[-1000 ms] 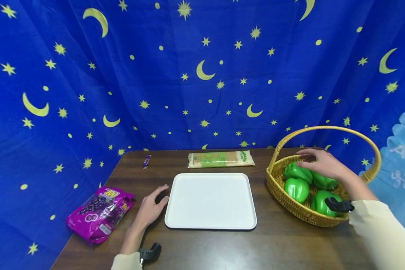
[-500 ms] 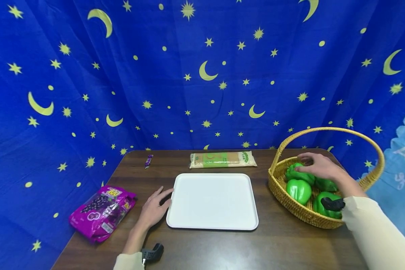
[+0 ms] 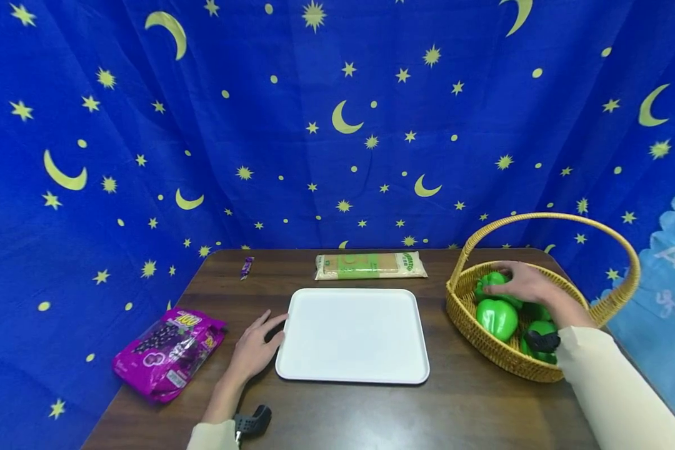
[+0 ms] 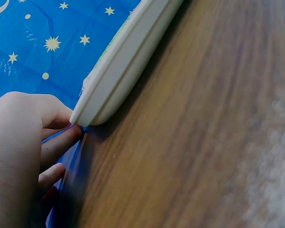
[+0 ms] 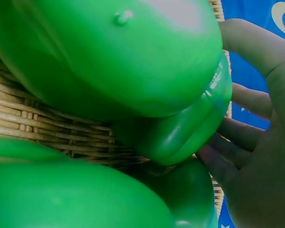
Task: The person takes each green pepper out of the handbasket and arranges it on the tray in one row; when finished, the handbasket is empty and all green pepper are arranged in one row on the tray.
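In the head view my right hand (image 3: 520,282) reaches into a wicker basket (image 3: 500,356) on the right. Its thumb and fingers curve round the rear-left green bell pepper (image 3: 486,286). The right wrist view shows fingers (image 5: 251,100) against that pepper (image 5: 194,123), their tips hidden behind it. Several other green bell peppers lie in the basket, one of them (image 3: 497,320) at the front left. My left hand (image 3: 254,350) touches the left rim of a white tray (image 3: 351,335) with loosely extended fingers. The left wrist view shows its fingertips at the tray's corner (image 4: 88,111).
Behind the tray lies a long packet (image 3: 371,265) with a green label. A small purple wrapped sweet (image 3: 247,267) is at the back left, and a purple bag (image 3: 169,353) with grape pictures at the left. The basket's tall handle (image 3: 545,215) arches over the peppers.
My right hand has lowered into the basket onto the rear-left bell pepper. My left hand has moved slightly right and now touches the tray's rim. The view has shifted a little.
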Demonstrator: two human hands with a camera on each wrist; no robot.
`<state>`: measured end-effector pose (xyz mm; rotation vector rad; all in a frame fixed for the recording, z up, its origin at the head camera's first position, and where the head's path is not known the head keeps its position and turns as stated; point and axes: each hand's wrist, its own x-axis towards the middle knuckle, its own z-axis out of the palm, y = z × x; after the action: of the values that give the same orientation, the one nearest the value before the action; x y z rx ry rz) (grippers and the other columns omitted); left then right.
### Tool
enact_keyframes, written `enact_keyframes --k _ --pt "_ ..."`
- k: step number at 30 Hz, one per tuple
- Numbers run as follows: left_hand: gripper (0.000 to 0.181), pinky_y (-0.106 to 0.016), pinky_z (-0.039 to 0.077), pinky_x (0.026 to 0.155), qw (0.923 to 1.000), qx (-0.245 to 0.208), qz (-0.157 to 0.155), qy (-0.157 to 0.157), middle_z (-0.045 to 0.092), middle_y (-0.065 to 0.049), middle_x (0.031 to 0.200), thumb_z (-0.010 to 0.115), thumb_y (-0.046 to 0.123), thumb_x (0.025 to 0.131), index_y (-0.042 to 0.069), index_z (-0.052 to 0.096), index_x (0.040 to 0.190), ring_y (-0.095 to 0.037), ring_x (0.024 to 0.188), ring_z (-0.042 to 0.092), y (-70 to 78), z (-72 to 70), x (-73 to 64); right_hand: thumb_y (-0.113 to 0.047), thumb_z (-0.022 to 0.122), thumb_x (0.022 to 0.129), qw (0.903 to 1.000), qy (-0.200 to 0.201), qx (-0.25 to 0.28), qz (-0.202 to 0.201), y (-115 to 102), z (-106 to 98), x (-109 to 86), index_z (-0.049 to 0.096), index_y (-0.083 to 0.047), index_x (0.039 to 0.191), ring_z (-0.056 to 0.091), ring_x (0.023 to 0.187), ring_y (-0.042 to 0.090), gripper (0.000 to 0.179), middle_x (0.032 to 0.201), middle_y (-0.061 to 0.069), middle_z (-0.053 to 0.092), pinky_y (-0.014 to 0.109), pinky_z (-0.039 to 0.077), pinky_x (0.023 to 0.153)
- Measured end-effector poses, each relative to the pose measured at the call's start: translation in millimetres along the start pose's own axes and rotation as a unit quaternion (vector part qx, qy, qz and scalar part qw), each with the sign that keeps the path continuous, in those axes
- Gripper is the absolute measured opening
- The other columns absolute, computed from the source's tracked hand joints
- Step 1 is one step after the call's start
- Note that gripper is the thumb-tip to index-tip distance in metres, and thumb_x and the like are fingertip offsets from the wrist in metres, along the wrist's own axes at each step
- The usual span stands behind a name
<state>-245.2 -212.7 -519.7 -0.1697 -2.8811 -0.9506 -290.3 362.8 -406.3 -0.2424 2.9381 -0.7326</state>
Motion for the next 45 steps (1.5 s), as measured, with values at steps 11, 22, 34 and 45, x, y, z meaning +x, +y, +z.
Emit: enact_keyframes --k 11,22,34,45 --pt "0.039 -0.068 0.028 0.099 0.9999 -0.004 -0.006 0.010 0.039 -0.016 0.148 0.056 0.036 0.095 0.029 0.059 0.133 -0.045 0.132 0.035 3.3 -0.6 -3.6 -0.049 0.076 0.077 0.9998 -0.011 -0.018 0.006 0.4 0.0 2.1 0.039 0.011 0.136 0.048 0.107 0.054 0.092 0.125 0.038 0.047 0.063 0.042 0.084" --pt "0.038 -0.067 0.030 0.099 0.9998 -0.003 0.010 0.015 0.041 -0.015 0.147 0.057 0.035 0.095 0.030 0.060 0.132 -0.044 0.131 0.038 2.7 1.2 -2.9 -0.046 0.075 0.079 0.9997 0.002 -0.023 0.005 2.6 2.2 -0.3 0.044 0.008 0.134 0.051 0.104 0.051 0.083 0.120 0.036 0.051 0.060 0.045 0.081" --pt "0.038 -0.066 0.030 0.099 0.9999 -0.003 0.006 0.016 0.041 -0.015 0.147 0.057 0.035 0.095 0.030 0.060 0.132 -0.044 0.131 0.038 1.9 0.1 -4.7 -0.047 0.073 0.081 0.9999 0.008 -0.008 -0.003 5.2 2.6 0.6 0.041 0.009 0.136 0.048 0.108 0.055 0.085 0.126 0.039 0.046 0.065 0.042 0.083" --pt "0.038 -0.066 0.029 0.100 0.9999 -0.004 0.004 0.016 0.040 -0.015 0.148 0.058 0.035 0.094 0.031 0.060 0.132 -0.044 0.131 0.038 1.7 0.3 -3.0 -0.044 0.073 0.082 0.9997 0.019 0.008 -0.011 4.0 0.9 -0.5 0.035 0.009 0.139 0.042 0.112 0.056 0.087 0.128 0.041 0.036 0.067 0.038 0.089"
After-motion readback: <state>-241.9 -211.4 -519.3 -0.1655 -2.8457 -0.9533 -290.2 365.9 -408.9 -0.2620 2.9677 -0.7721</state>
